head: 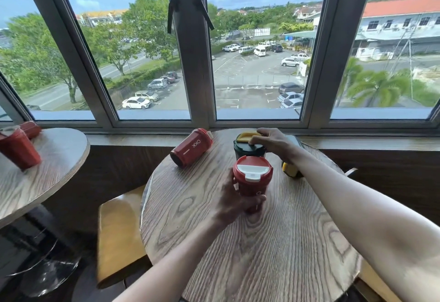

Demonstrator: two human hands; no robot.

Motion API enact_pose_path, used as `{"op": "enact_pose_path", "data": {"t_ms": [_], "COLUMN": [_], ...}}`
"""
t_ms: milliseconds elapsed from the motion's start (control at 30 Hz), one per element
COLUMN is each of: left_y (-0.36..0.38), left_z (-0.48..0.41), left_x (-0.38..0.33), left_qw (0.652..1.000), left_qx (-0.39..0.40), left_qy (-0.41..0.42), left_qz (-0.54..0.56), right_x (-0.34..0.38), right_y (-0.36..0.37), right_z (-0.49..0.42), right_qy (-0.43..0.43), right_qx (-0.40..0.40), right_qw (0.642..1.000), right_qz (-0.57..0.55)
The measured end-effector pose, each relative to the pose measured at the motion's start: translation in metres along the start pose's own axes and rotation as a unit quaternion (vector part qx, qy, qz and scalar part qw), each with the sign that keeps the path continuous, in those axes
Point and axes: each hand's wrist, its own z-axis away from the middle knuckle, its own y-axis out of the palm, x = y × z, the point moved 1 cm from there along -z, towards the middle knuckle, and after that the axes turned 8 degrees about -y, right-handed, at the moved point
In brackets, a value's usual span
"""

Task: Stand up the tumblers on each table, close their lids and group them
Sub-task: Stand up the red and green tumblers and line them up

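Note:
On the round wooden table (262, 242) an upright red tumbler (252, 178) with a white flip lid stands in the grip of my left hand (234, 203). Right behind it stands a dark green tumbler (247, 148) whose yellow lid flap is raised; my right hand (273, 141) rests on its lid. A second red tumbler (191, 148) lies on its side at the table's far left. Another dark tumbler with yellow (291, 170) lies partly hidden under my right forearm.
A second round table (47, 182) at the left carries two red tumblers (19, 147), one leaning and one lying behind it. A yellow-seated stool (119, 235) stands between the tables. The window sill (142, 138) runs just behind both tables.

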Motion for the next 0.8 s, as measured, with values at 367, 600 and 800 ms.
{"op": "enact_pose_path", "data": {"t_ms": [367,600,800], "left_y": [0.012,0.014,0.013], "left_z": [-0.008,-0.010,-0.013], "left_x": [-0.001,0.003,0.000], "left_qw": [1.000,0.999,0.999], "left_qx": [0.016,0.030,0.033], "left_qy": [0.003,0.004,0.012], "left_qz": [0.005,0.011,0.007], "right_x": [-0.011,-0.012,-0.008], "right_y": [-0.025,-0.027,-0.025], "right_z": [0.001,0.007,0.011], "right_qy": [0.016,0.041,0.026], "right_qx": [0.023,0.021,-0.004], "right_qw": [0.999,0.998,0.999], "right_qz": [0.042,0.040,0.039]}}
